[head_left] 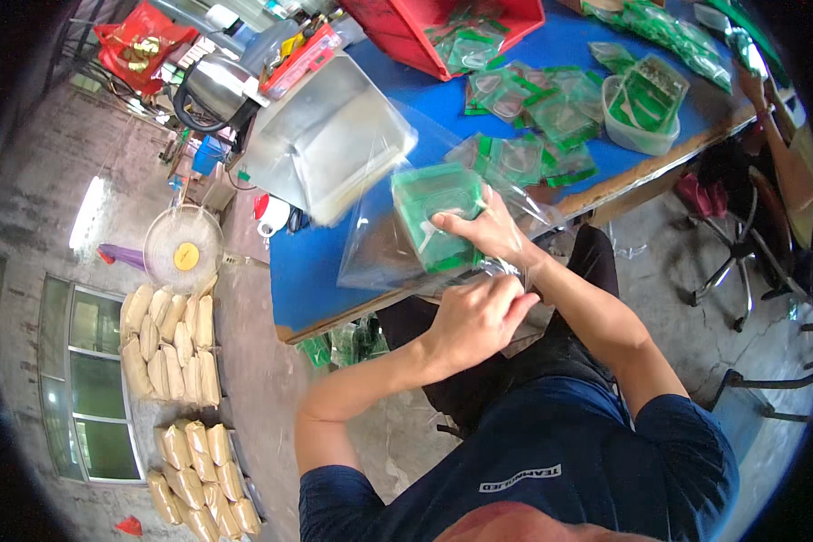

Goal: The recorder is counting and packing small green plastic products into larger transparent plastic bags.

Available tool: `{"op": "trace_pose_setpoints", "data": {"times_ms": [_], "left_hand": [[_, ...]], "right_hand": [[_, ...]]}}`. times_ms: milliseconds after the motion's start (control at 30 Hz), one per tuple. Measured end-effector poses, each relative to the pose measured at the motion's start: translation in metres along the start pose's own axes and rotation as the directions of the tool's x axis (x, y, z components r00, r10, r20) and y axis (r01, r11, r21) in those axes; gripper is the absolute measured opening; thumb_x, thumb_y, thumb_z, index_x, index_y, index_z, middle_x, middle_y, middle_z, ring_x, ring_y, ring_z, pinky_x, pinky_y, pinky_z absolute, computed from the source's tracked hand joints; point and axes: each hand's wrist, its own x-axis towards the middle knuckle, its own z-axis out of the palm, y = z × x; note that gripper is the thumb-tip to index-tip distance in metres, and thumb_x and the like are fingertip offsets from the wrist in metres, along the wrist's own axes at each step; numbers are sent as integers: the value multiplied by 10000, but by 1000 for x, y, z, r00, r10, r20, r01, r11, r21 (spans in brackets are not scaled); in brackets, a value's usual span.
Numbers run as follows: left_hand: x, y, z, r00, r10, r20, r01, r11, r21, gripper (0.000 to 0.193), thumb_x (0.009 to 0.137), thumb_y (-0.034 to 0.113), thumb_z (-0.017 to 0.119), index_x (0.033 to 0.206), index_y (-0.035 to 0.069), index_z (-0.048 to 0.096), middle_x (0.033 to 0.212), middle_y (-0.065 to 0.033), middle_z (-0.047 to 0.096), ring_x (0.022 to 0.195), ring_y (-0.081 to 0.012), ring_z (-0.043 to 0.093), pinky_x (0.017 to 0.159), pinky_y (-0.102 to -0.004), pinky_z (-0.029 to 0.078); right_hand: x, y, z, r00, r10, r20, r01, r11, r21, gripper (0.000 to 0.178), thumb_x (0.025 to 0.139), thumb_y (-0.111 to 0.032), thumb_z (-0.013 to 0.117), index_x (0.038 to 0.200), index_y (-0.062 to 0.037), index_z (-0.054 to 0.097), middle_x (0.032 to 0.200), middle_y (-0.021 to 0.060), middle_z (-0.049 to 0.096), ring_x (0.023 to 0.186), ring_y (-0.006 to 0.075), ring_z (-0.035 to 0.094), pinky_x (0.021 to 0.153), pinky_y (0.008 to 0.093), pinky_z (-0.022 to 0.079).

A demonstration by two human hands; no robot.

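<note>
A stack of flat clear packets with green borders point(429, 194) lies near the front edge of the blue table. A large clear plastic bag point(370, 244) spreads out around the stack, which appears to be inside it. My right hand point(497, 230) is closed on the stack's right side, thumb across its top and the other fingers partly hidden. Closer to me, my left hand point(479, 318) makes a fist on gathered film of the bag, just past the table edge. More loose green-edged packets point(565, 108) are heaped beyond my right hand.
A red bin point(397, 32) of packets stands at the back, and a clear tub point(641, 135) holds more at the right. Left of the stack lies a pile of clear plastic sheets point(321, 135), near a metal kettle point(215, 90). Another person's arm point(781, 154) shows at far right.
</note>
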Motion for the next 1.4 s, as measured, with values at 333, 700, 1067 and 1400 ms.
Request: {"op": "trace_pose_setpoints", "data": {"times_ms": [333, 700, 1067, 1400], "left_hand": [[55, -86, -127, 733, -205, -649, 262, 965, -8, 423, 892, 158, 728, 1236, -1, 540, 1213, -135, 598, 1137, -255, 564, 1005, -379, 420], [-112, -151, -63, 566, -799, -204, 373, 469, -800, 640, 1003, 436, 530, 1514, 126, 301, 1439, -222, 485, 1320, -339, 496, 1086, -468, 399], [-75, -122, 8, 730, -674, -114, -34, 131, -991, 974, 830, 467, 757, 1511, -8, 248, 1438, -206, 468, 1340, -310, 446, 1111, -422, 363], [-98, -121, 17, 383, -924, -4, -188, -73, -979, 703, 973, 573, 495, 1430, 50, 388, 1393, -140, 520, 1329, -264, 462, 1109, -431, 373]], "right_hand": [[-12, -8, 3, 997, 83, 3, -82, 978, 189, 498, 818, -214, 789, 1218, 1, 584, 1087, 66, 690, 970, 133, 637, 887, 309, 516], [-4, 14, -12, 962, 266, -59, -237, 925, 296, 548, 810, -283, 803, 1217, 8, 580, 1092, 92, 682, 943, 161, 659, 839, 330, 549], [-19, 2, 5, 949, 300, 101, -308, 948, 82, 630, 774, -291, 829, 1257, 10, 559, 1141, 97, 668, 1032, 170, 624, 922, 331, 501], [-23, 11, 9, 837, 508, 202, -541, 824, 168, 598, 783, -319, 800, 1240, 10, 598, 1120, 101, 681, 1028, 191, 634, 902, 328, 502]]}}
